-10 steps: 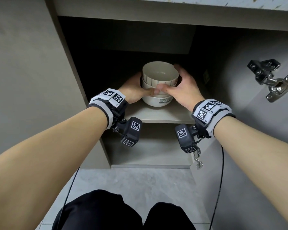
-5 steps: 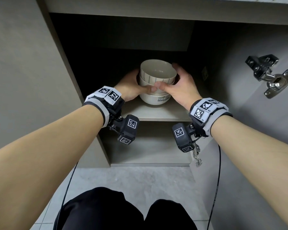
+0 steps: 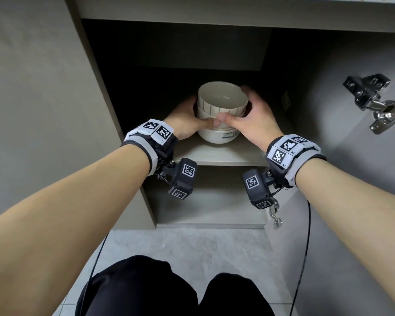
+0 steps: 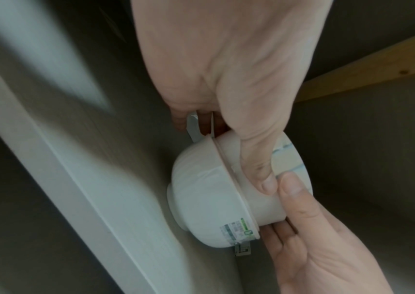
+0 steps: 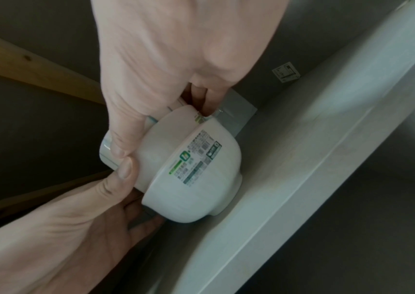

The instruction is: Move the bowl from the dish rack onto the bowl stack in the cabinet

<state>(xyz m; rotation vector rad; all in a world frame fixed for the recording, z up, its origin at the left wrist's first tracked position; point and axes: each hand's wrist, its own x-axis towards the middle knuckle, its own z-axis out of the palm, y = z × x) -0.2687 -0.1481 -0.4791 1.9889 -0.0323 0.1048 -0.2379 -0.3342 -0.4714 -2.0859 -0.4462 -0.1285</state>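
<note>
Three nested bowls stand on the cabinet shelf (image 3: 217,156). A striped bowl (image 3: 222,99) sits on top, a plain bowl (image 3: 205,115) under it, and a labelled white bowl (image 3: 217,136) at the bottom. My left hand (image 3: 187,119) and right hand (image 3: 253,119) grip the upper bowls from either side. The thumbs meet in front on the plain bowl and the fingers curl round the back. The left wrist view shows my left hand (image 4: 226,79), the plain bowl (image 4: 259,202) and the labelled bowl (image 4: 206,199). The right wrist view shows my right hand (image 5: 171,69) and the labelled bowl (image 5: 196,179).
The cabinet door stands open at the right with a metal hinge (image 3: 374,101) sticking out. The cabinet's left side panel (image 3: 105,99) is close to my left wrist. A lower compartment (image 3: 210,201) lies beneath the shelf, with tiled floor (image 3: 187,247) and my knees below.
Both hands stay wrapped round the bowls in the same place on the shelf. Only the head view shifts slightly.
</note>
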